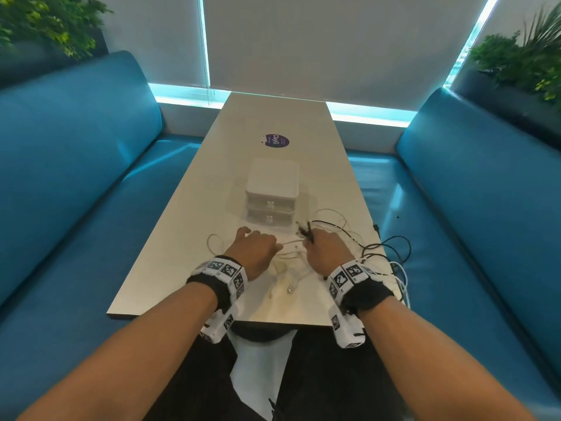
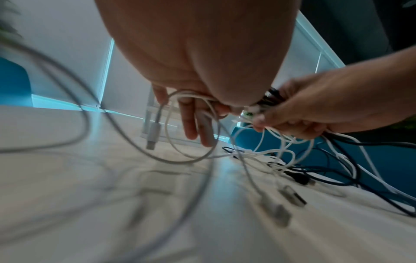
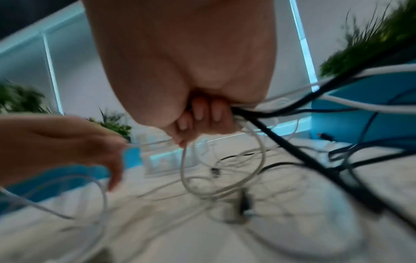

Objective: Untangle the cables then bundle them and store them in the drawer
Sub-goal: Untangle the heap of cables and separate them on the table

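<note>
We are at the untangling step: our right hand (image 1: 326, 249) is clenched around a knot of black cables (image 3: 299, 151) and white cables (image 2: 286, 142), while our left hand (image 1: 255, 249) pinches a white strand (image 1: 291, 245) stretched between the two hands. The tangle lies on the table (image 1: 188, 238) just before the shut white drawer unit (image 1: 271, 192), trailing over the right edge. That strand's long axis runs left-right; next, we judge, draw it clear without tightening loops.

Both hands (image 1: 256, 246) (image 1: 326, 249) forward — fingers curled, gripping
</note>
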Motion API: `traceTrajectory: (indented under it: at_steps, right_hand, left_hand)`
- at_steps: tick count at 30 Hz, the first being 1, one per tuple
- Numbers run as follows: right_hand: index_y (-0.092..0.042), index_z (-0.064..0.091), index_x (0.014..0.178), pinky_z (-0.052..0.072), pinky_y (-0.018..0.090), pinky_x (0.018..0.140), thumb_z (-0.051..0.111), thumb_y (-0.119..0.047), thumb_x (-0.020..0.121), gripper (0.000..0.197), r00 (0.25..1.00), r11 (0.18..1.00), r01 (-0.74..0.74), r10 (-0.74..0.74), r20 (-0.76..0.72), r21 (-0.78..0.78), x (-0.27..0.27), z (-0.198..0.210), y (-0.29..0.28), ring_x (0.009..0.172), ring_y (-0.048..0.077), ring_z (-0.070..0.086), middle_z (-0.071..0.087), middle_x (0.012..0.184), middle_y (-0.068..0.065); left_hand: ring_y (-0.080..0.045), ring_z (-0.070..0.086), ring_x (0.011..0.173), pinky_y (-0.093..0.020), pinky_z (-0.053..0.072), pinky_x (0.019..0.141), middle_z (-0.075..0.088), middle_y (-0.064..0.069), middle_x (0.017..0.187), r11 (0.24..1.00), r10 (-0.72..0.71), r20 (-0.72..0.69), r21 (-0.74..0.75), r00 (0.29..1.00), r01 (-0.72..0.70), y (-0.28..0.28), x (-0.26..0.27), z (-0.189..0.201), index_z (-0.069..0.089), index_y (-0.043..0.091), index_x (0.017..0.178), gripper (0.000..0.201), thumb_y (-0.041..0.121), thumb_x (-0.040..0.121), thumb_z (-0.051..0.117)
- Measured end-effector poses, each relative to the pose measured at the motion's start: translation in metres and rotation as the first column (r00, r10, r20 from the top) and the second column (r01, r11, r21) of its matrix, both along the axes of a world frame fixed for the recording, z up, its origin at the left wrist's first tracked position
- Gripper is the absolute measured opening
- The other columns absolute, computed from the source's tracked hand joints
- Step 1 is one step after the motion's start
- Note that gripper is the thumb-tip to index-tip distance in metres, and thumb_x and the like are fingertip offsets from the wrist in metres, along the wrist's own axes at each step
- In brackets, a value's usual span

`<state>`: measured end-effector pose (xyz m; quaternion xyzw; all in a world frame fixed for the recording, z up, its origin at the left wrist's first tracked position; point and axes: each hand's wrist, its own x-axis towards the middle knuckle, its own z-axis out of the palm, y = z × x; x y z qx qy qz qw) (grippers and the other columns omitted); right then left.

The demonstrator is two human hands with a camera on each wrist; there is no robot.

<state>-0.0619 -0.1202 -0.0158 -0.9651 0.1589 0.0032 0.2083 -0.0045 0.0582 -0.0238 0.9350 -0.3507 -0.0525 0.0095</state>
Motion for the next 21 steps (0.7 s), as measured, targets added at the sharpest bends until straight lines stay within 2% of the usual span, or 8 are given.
traceTrajectory:
  at_steps: [2, 4, 7, 9, 13, 17, 19, 21]
  right_hand:
    - [-0.016, 0.062, 0.11, 0.053, 0.04, 0.086, 0.046, -0.033, 0.097, 0.027, 0.995, 0.994, 0.102, -0.103, -0.01, -0.048, -0.002, -0.001, -0.013, 0.099, 0.032, 0.064, 0.067, 0.108, 0.011]
    - [-0.014, 0.062, 0.112, 0.051, 0.038, 0.085, 0.047, -0.032, 0.097, 0.027, 0.989, 0.989, 0.145, -0.145, -0.001, -0.037, -0.001, -0.001, -0.016, 0.102, 0.033, 0.063, 0.066, 0.111, 0.012]
    - [-0.01, 0.058, 0.113, 0.049, 0.039, 0.084, 0.045, -0.03, 0.099, 0.028, 0.988, 0.99, 0.139, -0.14, 0.063, 0.016, 0.001, -0.001, -0.004, 0.102, 0.035, 0.062, 0.064, 0.112, 0.017]
    - [-0.008, 0.056, 0.113, 0.047, 0.036, 0.077, 0.045, -0.032, 0.1, 0.029, 0.979, 0.989, 0.134, -0.142, 0.149, 0.061, 0.0, 0.0, 0.003, 0.099, 0.037, 0.062, 0.065, 0.108, 0.02]
    - [-0.011, 0.055, 0.118, 0.039, 0.028, 0.069, 0.049, -0.023, 0.098, 0.025, 0.952, 0.987, 0.007, -0.056, 0.3, 0.162, -0.005, 0.009, 0.018, 0.092, 0.034, 0.064, 0.069, 0.101, 0.015]
    - [-0.01, 0.065, 0.099, 0.043, 0.03, 0.066, 0.049, -0.021, 0.094, 0.02, 0.988, 0.981, -0.089, 0.064, 0.142, 0.175, -0.004, 0.008, 0.023, 0.085, 0.031, 0.065, 0.066, 0.085, 0.009]
    - [-0.011, 0.066, 0.093, 0.046, 0.031, 0.064, 0.05, -0.02, 0.093, 0.018, 0.995, 0.971, -0.095, 0.083, 0.06, 0.22, -0.004, 0.006, 0.019, 0.081, 0.028, 0.064, 0.065, 0.081, 0.006]
    - [-0.018, 0.064, 0.091, 0.043, 0.029, 0.06, 0.053, -0.023, 0.095, 0.013, 0.993, 0.966, -0.115, 0.111, 0.031, 0.232, -0.003, 0.005, 0.016, 0.078, 0.023, 0.061, 0.062, 0.076, 0.0]
  left_hand:
    - [-0.022, 0.057, 0.099, -0.045, 0.024, 0.112, 0.059, 0.002, 0.092, 0.999, 0.002, 0.001, -0.043, 1.0, -0.002, 0.009, 0.008, 0.001, 0.053, 0.023, 0.097, 0.024, 0.026, 0.109, 0.032]
    - [-0.022, 0.055, 0.1, -0.045, 0.028, 0.109, 0.057, 0.001, 0.099, 0.999, -0.023, 0.055, -0.043, 0.998, 0.026, 0.011, 0.012, 0.002, 0.059, 0.023, 0.1, 0.026, 0.023, 0.108, 0.035]
    - [-0.026, 0.053, 0.1, -0.044, 0.034, 0.103, 0.054, -0.004, 0.107, 0.997, -0.04, 0.077, -0.066, 0.996, 0.045, 0.002, 0.011, 0.004, 0.065, 0.018, 0.104, 0.028, 0.022, 0.107, 0.037]
    - [-0.028, 0.053, 0.1, -0.043, 0.037, 0.1, 0.054, -0.007, 0.109, 0.998, -0.042, 0.056, -0.034, 0.998, 0.044, -0.006, 0.009, 0.004, 0.066, 0.015, 0.103, 0.029, 0.021, 0.106, 0.038]
    - [-0.032, 0.056, 0.099, -0.042, 0.038, 0.095, 0.056, -0.01, 0.107, 0.997, -0.075, 0.027, 0.015, 0.997, 0.075, -0.016, 0.003, 0.001, 0.065, 0.012, 0.105, 0.03, 0.022, 0.107, 0.037]
    - [-0.03, 0.057, 0.1, -0.041, 0.04, 0.09, 0.059, -0.009, 0.109, 0.989, -0.092, 0.044, -0.115, 0.995, 0.096, -0.018, 0.002, -0.003, 0.063, 0.014, 0.116, 0.026, 0.018, 0.107, 0.039]
    - [-0.032, 0.061, 0.096, -0.039, 0.043, 0.085, 0.062, -0.01, 0.107, 0.978, -0.069, -0.001, -0.196, 0.998, 0.068, -0.015, 0.005, -0.005, 0.06, 0.011, 0.111, 0.021, 0.019, 0.107, 0.041]
    - [-0.034, 0.063, 0.093, -0.041, 0.048, 0.082, 0.065, -0.011, 0.105, 0.97, -0.048, -0.046, -0.24, 0.998, 0.036, -0.01, 0.009, -0.007, 0.06, 0.008, 0.107, 0.021, 0.022, 0.106, 0.043]
